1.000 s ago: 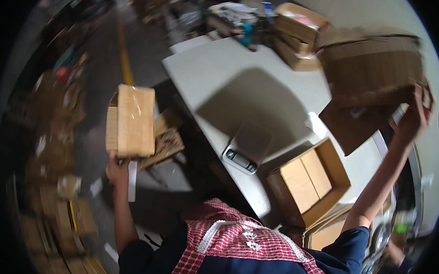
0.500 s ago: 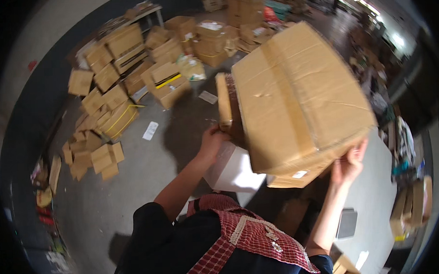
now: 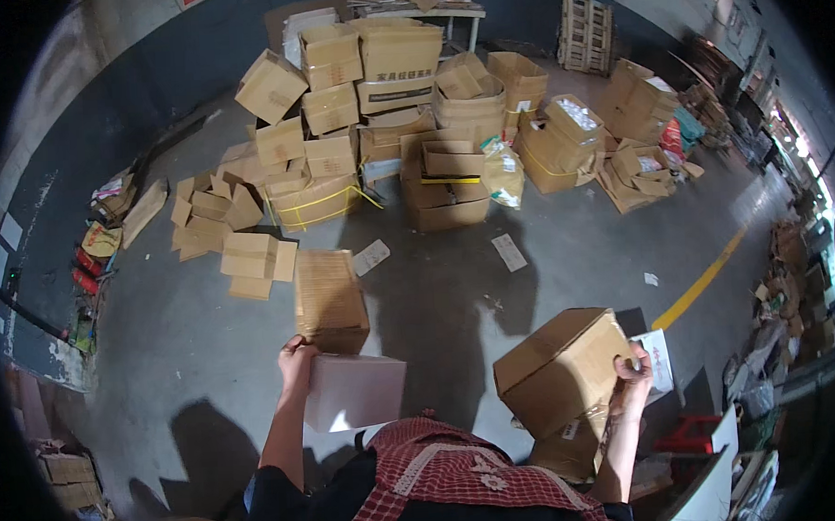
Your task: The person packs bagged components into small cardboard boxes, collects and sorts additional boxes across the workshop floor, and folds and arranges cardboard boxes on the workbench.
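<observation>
My left hand point(image 3: 298, 357) is closed at the near edge of a tall brown cardboard box point(image 3: 330, 297). Pressed up beside that hand is a plain whitish box point(image 3: 360, 391); whether the fingers also hold it, I cannot tell. Off to the right, my right hand point(image 3: 633, 374) grips the side of another brown cardboard box point(image 3: 557, 361), tilted, with its fingers bent over the edge. Below this box hangs or stands a further taped cardboard part point(image 3: 571, 443). Behind the right fingers shows a white printed box or panel point(image 3: 658, 360).
Stacked and flattened cartons point(image 3: 317, 195) lie ahead, near a clear bag point(image 3: 502, 173) and a table point(image 3: 463, 14). A wooden pallet point(image 3: 585, 32) leans at the far wall. A red stool point(image 3: 686, 435) stands at right; clutter lines both sides. Paper sheets point(image 3: 373, 257) lie on the floor.
My hands have moved far apart. The cardboard box in my right hand went lower and away from the boxes at my left hand. The view has turned, showing more floor and cartons.
</observation>
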### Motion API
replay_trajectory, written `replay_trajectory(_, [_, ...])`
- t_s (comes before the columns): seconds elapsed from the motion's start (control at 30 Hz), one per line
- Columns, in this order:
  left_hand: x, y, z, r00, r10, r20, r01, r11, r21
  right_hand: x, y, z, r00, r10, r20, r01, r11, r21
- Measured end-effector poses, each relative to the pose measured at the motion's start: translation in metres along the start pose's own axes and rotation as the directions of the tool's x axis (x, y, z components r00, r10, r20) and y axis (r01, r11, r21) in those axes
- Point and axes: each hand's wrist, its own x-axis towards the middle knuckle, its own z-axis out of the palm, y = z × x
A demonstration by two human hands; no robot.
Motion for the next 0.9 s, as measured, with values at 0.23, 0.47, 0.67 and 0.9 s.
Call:
replay_trajectory(0.23, [0.068, 0.015, 0.009, 0.978, 0.132, -0.161, -0.082, 0.954, 0.288, 0.12, 0.076, 0.119, 0.984, 0.093, 0.153, -0.061, 0.978, -0.201])
replay_trajectory(0.47, [0.122, 0.068, 0.079, 0.985, 0.067, -0.158, 0.019, 0.872, 0.49, 0.237, 0.112, 0.234, 0.924, 0.257, 0.282, -0.22, 0.963, -0.155])
replay_trajectory(0.67, [0.193, 0.135, 0.151, 0.964, 0.146, -0.224, -0.065, 0.941, 0.332, 0.355, 0.137, 0.303, 0.909, 0.258, 0.328, -0.21, 0.962, -0.173])
replay_trajectory(0.9, [0.246, 0.206, 0.218, 0.942, 0.269, -0.202, -0.223, 0.949, 0.222, 0.474, 0.126, 0.411, 0.934, 0.185, 0.306, -0.153, 0.98, -0.126])
